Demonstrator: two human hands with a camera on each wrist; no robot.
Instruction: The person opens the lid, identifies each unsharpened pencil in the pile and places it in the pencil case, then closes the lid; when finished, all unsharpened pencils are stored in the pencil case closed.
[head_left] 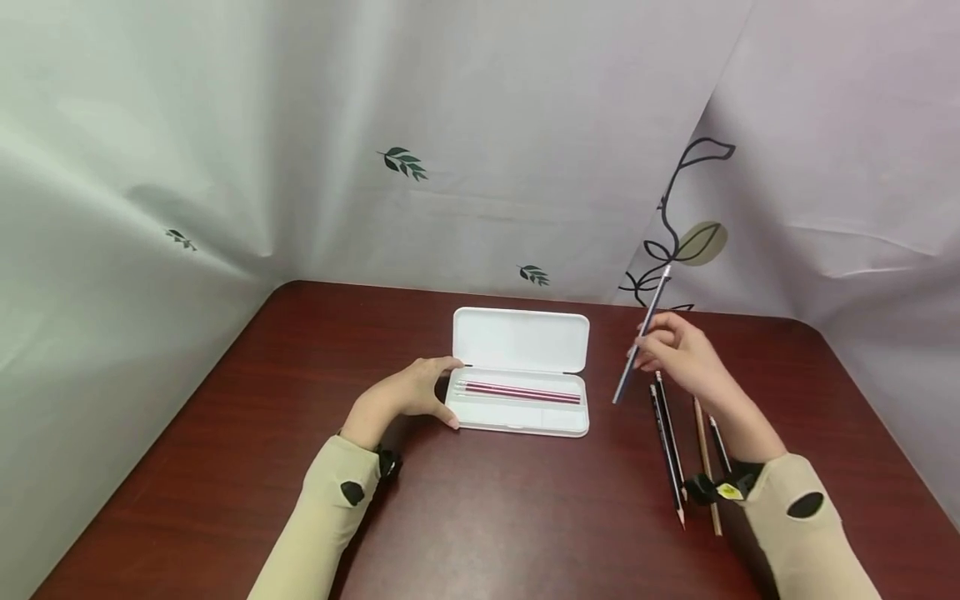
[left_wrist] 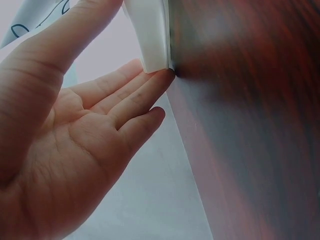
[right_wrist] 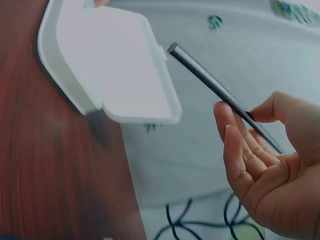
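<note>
My right hand (head_left: 678, 350) pinches a slim, smooth pencil (head_left: 642, 335) above the glossy wooden counter (head_left: 480, 517), its long axis steeply tilted, tip down-left. My left hand (head_left: 408, 393), fingers straight, steadies the open white plastic case (head_left: 520, 372).

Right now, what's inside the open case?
In the case, two red pencils lie side by side in the back compartment. The front compartment looks bare. The left hand covers the case's left end.

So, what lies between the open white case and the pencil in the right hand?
Only bare table, in the head view: the case and the pencil held by the right hand stand apart.
</note>
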